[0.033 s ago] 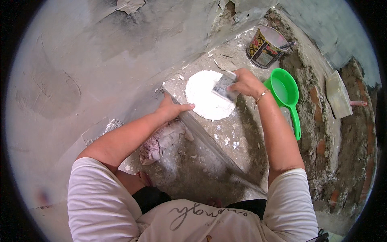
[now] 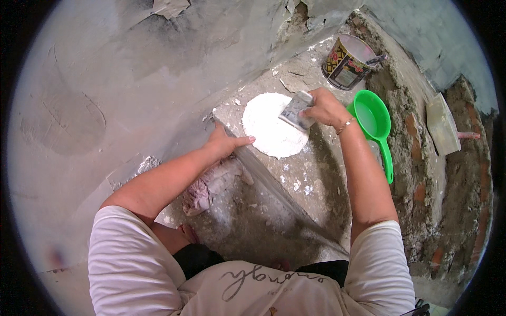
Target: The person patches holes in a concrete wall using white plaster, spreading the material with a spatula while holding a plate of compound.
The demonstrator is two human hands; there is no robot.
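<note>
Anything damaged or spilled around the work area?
Yes. A peeled flap hangs loose on the wall, and bare brick shows through rough mortar at right. White specks dot the slab outside the white paste, probably stray drips.

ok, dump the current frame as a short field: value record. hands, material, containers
left hand: at the edge of the concrete ledge, thumb beside the white patch
right hand: gripping a flat scraper at the patch's right side
material: white, roughly round patch on the ledge; powder or paste unclear
containers: green dipper with liquid; open printed bucket; pale tub at far right
</note>
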